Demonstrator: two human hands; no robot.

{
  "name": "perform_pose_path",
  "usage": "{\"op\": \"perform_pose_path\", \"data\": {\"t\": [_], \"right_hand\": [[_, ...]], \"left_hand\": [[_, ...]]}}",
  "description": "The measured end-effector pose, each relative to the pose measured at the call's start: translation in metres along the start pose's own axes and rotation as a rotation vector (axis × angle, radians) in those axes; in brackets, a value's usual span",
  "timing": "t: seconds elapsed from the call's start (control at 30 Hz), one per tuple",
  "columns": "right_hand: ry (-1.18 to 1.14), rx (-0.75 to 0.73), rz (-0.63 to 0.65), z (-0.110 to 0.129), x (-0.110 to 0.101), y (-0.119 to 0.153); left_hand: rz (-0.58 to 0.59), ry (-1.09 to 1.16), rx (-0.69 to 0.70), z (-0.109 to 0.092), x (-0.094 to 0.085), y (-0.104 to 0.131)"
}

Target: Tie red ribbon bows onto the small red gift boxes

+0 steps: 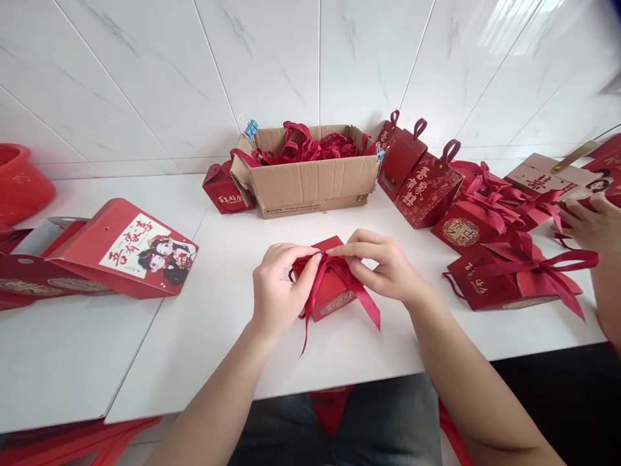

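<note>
A small red gift box (336, 305) with a gold emblem stands on the white table in front of me. Dark red ribbon (365, 301) is gathered at its top, and two tails hang down over the front. My left hand (279, 281) pinches the ribbon at the centre, thumb and index finger together. From the other side my right hand (385, 264) closes its fingers on the same ribbon, close to the left fingertips. The exact shape of the ribbon between the fingers is partly hidden.
Behind the gift box sits a cardboard box (315, 184) of loose ribbons, with a small red box (226, 188) beside it. Larger printed boxes (140, 249) lie left. Ribbon-tied boxes (514, 275) stand right, near another person's hand (589, 223). A red bucket (24, 188) is far left.
</note>
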State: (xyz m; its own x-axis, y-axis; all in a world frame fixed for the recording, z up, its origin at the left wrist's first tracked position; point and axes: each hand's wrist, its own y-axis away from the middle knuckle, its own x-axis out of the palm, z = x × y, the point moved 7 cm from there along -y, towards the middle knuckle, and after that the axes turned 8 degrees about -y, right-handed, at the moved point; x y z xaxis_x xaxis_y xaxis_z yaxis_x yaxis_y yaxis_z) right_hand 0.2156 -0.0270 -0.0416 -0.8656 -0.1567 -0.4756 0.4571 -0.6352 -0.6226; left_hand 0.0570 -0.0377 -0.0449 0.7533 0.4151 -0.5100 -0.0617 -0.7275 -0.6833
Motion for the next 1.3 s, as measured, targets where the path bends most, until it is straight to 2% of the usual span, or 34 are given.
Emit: {"op": "perform_pose_path", "data": {"t": [0.73, 0.97, 1.17, 1.3], "right_hand": [[-0.036, 0.063, 0.184, 0.003, 0.008, 0.004], [-0.054, 0.091, 0.096, 0.002, 0.002, 0.003], [-0.055, 0.051, -0.01, 0.006, -0.003, 0.001], [-0.089, 0.126, -0.021, 0.003, -0.003, 0.002]], "left_hand": [[-0.025, -0.028, 0.029, -0.001, -0.001, 0.002], [0.103, 0.032, -0.078, 0.006, 0.002, 0.0], [0.125, 0.125, -0.107, 0.004, 0.003, 0.002], [0.126, 0.163, -0.105, 0.002, 0.003, 0.003]]}}
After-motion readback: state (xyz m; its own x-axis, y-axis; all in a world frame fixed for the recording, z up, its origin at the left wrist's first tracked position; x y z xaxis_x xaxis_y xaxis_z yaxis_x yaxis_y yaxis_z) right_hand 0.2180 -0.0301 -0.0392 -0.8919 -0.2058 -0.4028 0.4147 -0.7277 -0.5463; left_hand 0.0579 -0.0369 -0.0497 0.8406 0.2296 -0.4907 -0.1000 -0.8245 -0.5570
